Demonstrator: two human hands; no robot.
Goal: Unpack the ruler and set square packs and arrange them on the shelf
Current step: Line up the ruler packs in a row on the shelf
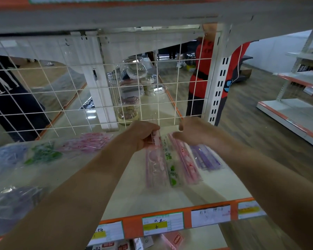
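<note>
Pink ruler pack point(154, 168) sits in the middle of the white shelf point(197, 193). The left hand point(143, 136) grips its far end. Just to its right lie a green ruler pack point(171, 168), another pink pack point(187, 161) and a purple pack point(207, 157), side by side. The right hand point(193, 131) hangs over their far ends, close to the wire grid point(61, 94). Its fingers are loose and hold nothing. On the left lie set square packs point(43, 154) in pink, green and blue.

Head camera looks forward and down, close over the shelf point(134, 201).
</note>
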